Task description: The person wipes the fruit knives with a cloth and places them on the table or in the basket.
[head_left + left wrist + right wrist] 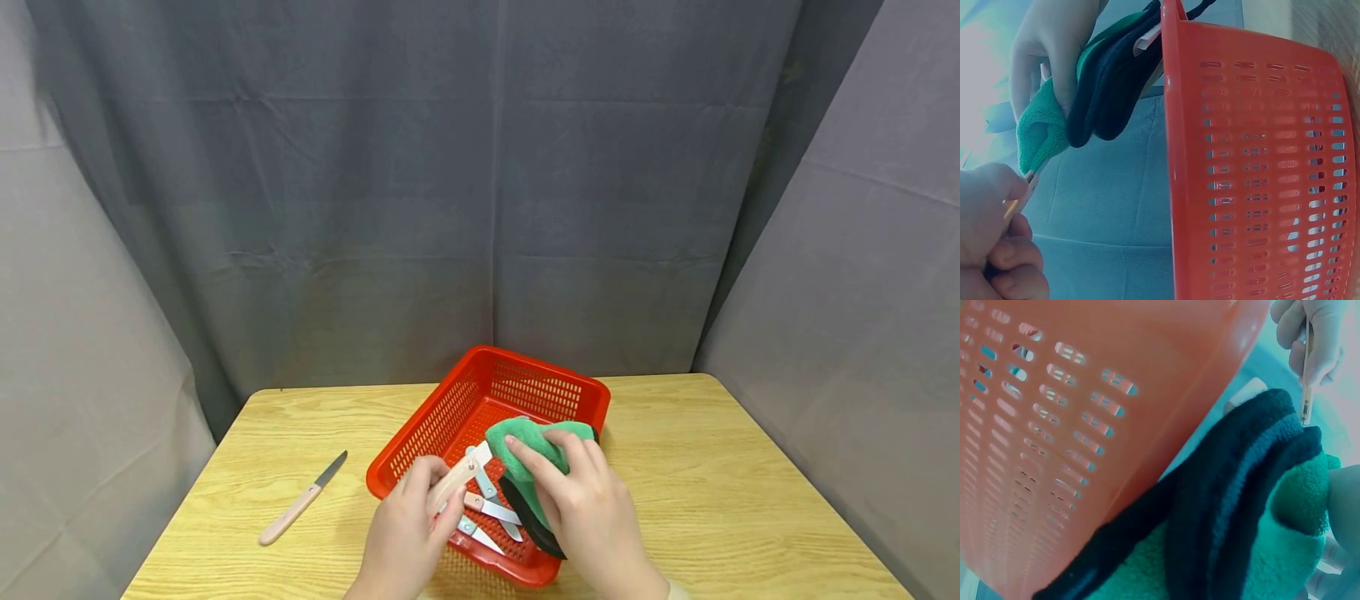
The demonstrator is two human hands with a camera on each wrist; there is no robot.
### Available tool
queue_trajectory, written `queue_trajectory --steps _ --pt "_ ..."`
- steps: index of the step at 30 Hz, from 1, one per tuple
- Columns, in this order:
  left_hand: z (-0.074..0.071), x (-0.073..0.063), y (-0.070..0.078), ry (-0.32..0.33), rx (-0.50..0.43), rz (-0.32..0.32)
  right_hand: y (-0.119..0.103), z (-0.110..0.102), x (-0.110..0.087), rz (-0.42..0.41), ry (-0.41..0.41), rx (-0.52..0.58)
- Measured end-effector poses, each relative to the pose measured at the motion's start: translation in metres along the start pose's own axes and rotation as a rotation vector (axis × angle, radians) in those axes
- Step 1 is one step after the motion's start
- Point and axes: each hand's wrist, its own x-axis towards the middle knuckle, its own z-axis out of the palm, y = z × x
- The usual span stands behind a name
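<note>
In the head view my left hand [408,527] grips a paring knife by its pale wooden handle [454,483], above the red basket's near side. Its blade points up and right toward a green cloth [528,442] with black edging. My right hand [588,508] pinches that cloth, folded around the blade's end, so the tip is hidden. The left wrist view shows the cloth [1044,128] meeting the blade just beyond my left thumb. Below the hands, several knives [491,510] lie inside the red plastic basket [427,425].
On the wooden table [720,492], another knife with a wooden handle [291,515] lies left of the basket, blade pointing away. A grey curtain [375,208] hangs behind the table, with pale cloth panels at both sides.
</note>
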Motion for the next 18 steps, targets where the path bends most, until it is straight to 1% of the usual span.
queue_trajectory --steps 6,18 --pt "0.0 -0.0012 0.001 -0.009 -0.013 -0.01 0.0037 0.0002 -0.0002 0.013 0.013 -0.013" --pt "0.0015 -0.0027 0.0013 -0.011 -0.034 -0.012 0.0099 -0.0035 -0.0003 0.079 -0.017 -0.028"
